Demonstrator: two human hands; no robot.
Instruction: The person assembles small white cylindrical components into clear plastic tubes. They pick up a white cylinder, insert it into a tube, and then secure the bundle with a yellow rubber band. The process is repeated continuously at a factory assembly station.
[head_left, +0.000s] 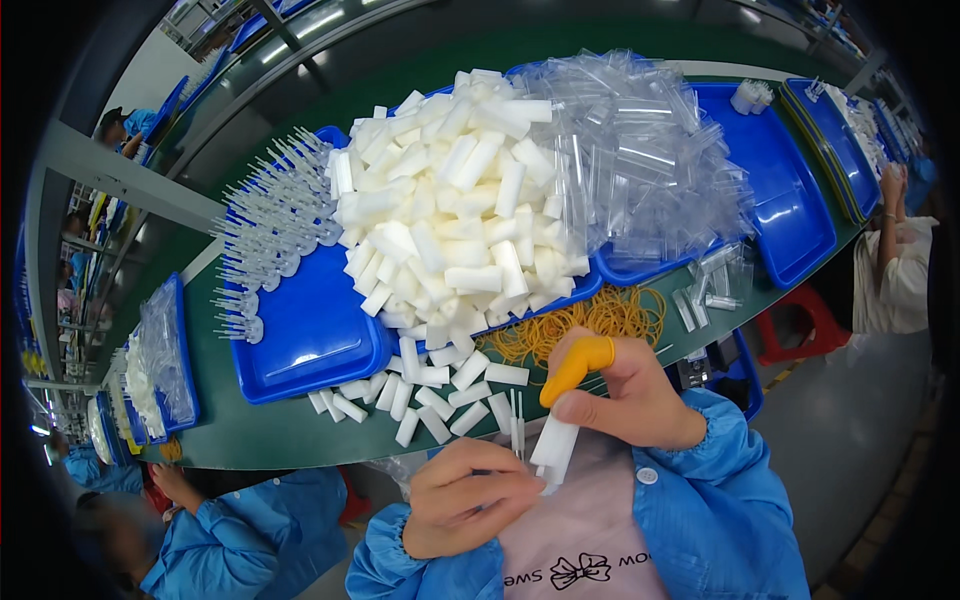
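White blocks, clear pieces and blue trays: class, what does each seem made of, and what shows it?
White blocks: probably foam, matt, evenly pale, without glints.
Clear pieces: likely thin plastic, glossy, see-through with bright streaks.
Blue trays: apparently moulded plastic, smooth, with shiny reflections, rounded corners.

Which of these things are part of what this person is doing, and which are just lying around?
Likely part of it:
white piece, held in the left hand and right hand
yellow finger cover
heaped white pieces

Probably just nearby:
red stool
grey metal frame
far-right tray stack
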